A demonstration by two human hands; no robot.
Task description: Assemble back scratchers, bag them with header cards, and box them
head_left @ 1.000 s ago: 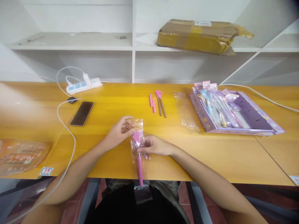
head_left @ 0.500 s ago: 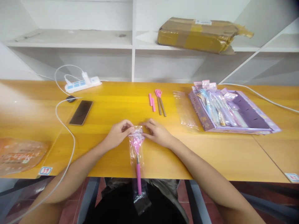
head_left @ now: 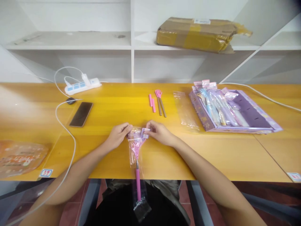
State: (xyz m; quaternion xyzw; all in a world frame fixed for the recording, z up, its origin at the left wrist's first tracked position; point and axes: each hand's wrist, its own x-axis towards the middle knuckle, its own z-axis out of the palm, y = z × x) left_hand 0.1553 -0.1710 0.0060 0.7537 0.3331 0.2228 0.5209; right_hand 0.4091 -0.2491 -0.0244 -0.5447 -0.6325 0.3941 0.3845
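Note:
My left hand [head_left: 119,135] pinches the upper left edge of a clear plastic bag [head_left: 131,153], near its top. Inside the bag is a back scratcher [head_left: 138,183] with a pink claw head, a short metal shaft and a magenta grip; its lower end hangs past the table edge over my lap. Fingers of my right hand [head_left: 160,133] are closed on a small purple tag [head_left: 144,133] at the bag's upper right. Further back lie pink-clawed metal rods [head_left: 160,103] and two loose pink grip sleeves [head_left: 152,103].
On the right stands a purple box [head_left: 254,108] with several bagged items; a flat clear bag [head_left: 185,110] lies beside it. To the left are a phone [head_left: 81,114], a power strip [head_left: 82,86], a white cable [head_left: 74,138] and an orange bag [head_left: 21,158]. A taped carton [head_left: 195,34] sits on the shelf.
The purple tag now shows in my right fingers, at the bag's upper right. My left hand has shifted slightly left, and the bag's top is spread wider.

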